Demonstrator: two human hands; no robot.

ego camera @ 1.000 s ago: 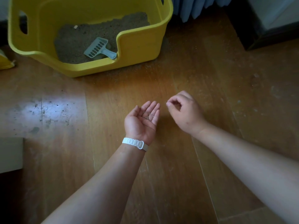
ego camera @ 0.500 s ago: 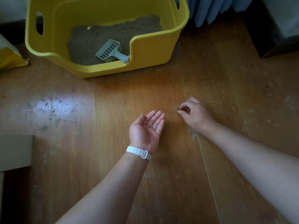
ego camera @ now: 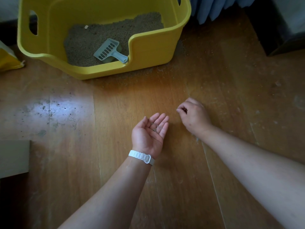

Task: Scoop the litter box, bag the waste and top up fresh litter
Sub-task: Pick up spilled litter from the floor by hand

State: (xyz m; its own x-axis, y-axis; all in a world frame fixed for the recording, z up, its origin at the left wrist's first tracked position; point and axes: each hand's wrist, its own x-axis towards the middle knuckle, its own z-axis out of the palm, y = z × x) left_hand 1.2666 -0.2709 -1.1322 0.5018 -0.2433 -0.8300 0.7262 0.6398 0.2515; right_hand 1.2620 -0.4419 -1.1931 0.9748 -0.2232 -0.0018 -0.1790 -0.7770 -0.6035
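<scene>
A yellow litter box (ego camera: 105, 73) stands on the wooden floor at the top, partly filled with grey-brown litter (ego camera: 92, 38). A pale blue slotted scoop (ego camera: 109, 51) lies in the litter, its handle resting at the low front notch. My left hand (ego camera: 148, 134), with a white wristband, is held palm up near the floor, and a few loose litter grains (ego camera: 156, 127) lie on its fingers. Just to its right, my right hand (ego camera: 194, 117) is palm down at the floor with curled fingers, thumb and forefinger pinched together on tiny grains.
Spilled litter specks (ego camera: 54, 108) dot the floor at the left and along the box front. A yellow bag (ego camera: 8, 60) pokes in at the left edge. Blue fabric (ego camera: 214, 7) and dark furniture (ego camera: 280, 22) stand top right, with a pale block (ego camera: 13, 157) lower left.
My right hand dropped from beside my left palm to the floor and pinched at grains there. My left hand stayed cupped palm up. The view shifted a little.
</scene>
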